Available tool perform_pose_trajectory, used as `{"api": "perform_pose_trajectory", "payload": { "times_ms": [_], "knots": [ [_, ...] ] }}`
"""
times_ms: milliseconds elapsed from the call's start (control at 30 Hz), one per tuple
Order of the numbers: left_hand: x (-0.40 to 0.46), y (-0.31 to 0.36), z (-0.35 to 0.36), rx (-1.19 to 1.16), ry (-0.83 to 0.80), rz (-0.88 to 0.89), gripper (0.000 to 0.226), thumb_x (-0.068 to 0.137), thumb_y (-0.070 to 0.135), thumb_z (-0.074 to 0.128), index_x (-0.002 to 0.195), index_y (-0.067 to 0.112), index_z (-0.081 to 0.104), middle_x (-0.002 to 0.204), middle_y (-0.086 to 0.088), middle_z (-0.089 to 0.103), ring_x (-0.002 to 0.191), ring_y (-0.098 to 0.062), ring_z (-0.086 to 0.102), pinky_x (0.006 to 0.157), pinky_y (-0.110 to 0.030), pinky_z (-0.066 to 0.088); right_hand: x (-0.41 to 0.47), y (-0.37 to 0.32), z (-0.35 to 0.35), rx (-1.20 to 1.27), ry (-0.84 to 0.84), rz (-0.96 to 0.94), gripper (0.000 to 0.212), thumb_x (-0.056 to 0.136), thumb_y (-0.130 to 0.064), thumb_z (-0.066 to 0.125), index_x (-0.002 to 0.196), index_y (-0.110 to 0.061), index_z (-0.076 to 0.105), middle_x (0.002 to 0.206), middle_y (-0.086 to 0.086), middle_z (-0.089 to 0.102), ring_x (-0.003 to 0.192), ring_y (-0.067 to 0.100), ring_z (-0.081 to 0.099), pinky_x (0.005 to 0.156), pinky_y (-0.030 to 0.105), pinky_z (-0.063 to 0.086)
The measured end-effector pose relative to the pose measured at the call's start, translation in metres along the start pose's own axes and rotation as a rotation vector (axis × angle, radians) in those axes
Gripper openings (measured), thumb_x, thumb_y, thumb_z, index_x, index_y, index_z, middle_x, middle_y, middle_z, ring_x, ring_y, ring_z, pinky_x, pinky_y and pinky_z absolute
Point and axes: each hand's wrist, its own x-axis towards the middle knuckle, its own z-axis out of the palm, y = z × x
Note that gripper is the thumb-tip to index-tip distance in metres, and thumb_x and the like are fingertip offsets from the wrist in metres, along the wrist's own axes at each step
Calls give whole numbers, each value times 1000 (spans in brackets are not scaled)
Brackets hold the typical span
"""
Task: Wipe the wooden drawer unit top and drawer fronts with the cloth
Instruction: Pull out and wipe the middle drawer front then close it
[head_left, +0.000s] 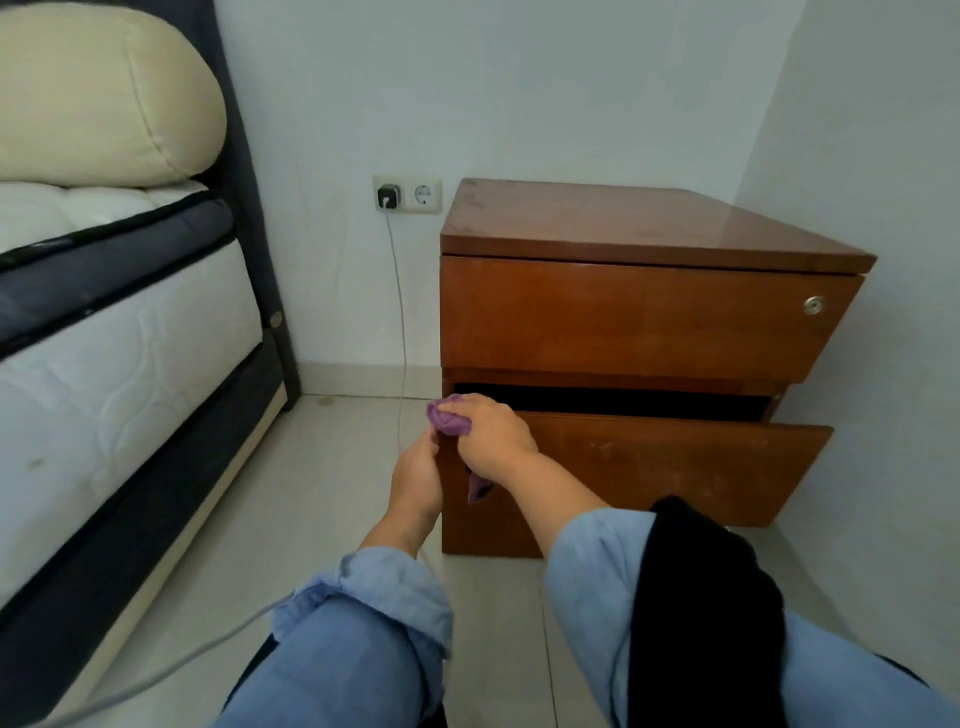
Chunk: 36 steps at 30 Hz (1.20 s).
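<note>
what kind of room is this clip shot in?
Most likely a bedroom. A bed with a quilted mattress and cream pillow stands at left, and a wooden drawer unit sits like a nightstand in the corner, beside a wall socket with a charger plugged in.

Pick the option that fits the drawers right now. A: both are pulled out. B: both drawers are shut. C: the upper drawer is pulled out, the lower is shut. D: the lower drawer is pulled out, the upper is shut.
D: the lower drawer juts forward with a dark gap above its front, while the upper drawer sits flush under the top.
</note>
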Motion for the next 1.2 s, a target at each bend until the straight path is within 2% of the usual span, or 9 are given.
{"api": "perform_pose_trajectory", "payload": {
  "times_ms": [100, 200, 300, 500, 567, 700, 800, 1033, 1200],
  "knots": [
    [-11, 2, -1, 18, 0, -50, 26, 98, 28, 38, 82, 33, 58, 85, 11, 58, 93, -11, 49, 73, -23, 38, -6, 8, -8, 128, -28, 33, 55, 82, -4, 63, 130, -30, 54, 132, 2, 58, 121, 25, 54, 103, 39, 45],
    [-18, 0, 3, 60, -54, -107, 42, 94, 45, 35, 119, 23, 60, 108, -3, 66, 99, -17, 59, 84, -29, 44, -28, 32, -23, 283, 90, 116, 45, 88, -10, 53, 130, -25, 54, 130, 0, 59, 117, 22, 56, 101, 33, 45],
    [-28, 1, 15, 140, -105, -130, 64, 87, 50, 32, 148, 29, 32, 141, -5, 51, 124, -27, 51, 107, -47, 40, -49, 75, -43, 524, 311, 292, 37, 90, -12, 47, 124, -22, 59, 125, 6, 62, 110, 27, 61, 92, 34, 51],
    [-34, 1, 40, 316, -111, 11, 69, 98, 41, 39, 154, 26, 0, 162, 3, 7, 146, -25, 19, 118, -48, 22, -95, 169, -103, 1308, 837, 803, 29, 85, -11, 58, 111, -5, 50, 76, 12, 57, 49, 20, 58, 52, 32, 53],
    [-30, -3, 49, 361, -121, 20, 71, 99, 42, 39, 154, 24, -2, 162, 3, 1, 147, -25, 14, 119, -47, 19, -99, 201, -110, 1384, 893, 835, 35, 84, -12, 53, 118, -3, 57, 75, 16, 61, 59, 26, 59, 60, 34, 55],
    [-22, -11, 60, 456, -137, 31, 73, 98, 47, 38, 153, 25, -6, 162, 3, -5, 148, -29, 7, 120, -49, 12, -90, 244, -109, 1412, 909, 649, 32, 81, -1, 50, 109, -14, 60, 116, 29, 63, 87, 37, 68, 77, 47, 58],
    [-20, -15, 68, 614, -133, 79, 75, 98, 48, 37, 153, 20, -6, 161, -1, -13, 149, -26, -2, 120, -46, -4, -85, 232, -112, 1288, 923, 590, 49, 85, 4, 54, 131, -14, 51, 117, 20, 65, 91, 33, 69, 91, 48, 54],
    [9, -24, 78, 718, -68, 130, 79, 96, 49, 43, 154, 18, -2, 161, -1, -12, 149, -20, -1, 119, -48, -7, -61, 226, -108, 1210, 903, 543, 56, 93, 7, 43, 140, -23, 40, 117, 2, 55, 72, 14, 61, 73, 30, 51],
    [33, -28, 74, 788, -87, 183, 80, 96, 48, 44, 153, 21, -4, 161, 1, -11, 149, -19, 1, 118, -47, -5, -37, 245, -103, 1116, 832, 527, 63, 95, 2, 44, 147, -32, 31, 139, -1, 48, 106, 18, 60, 92, 35, 52]
  ]
}}
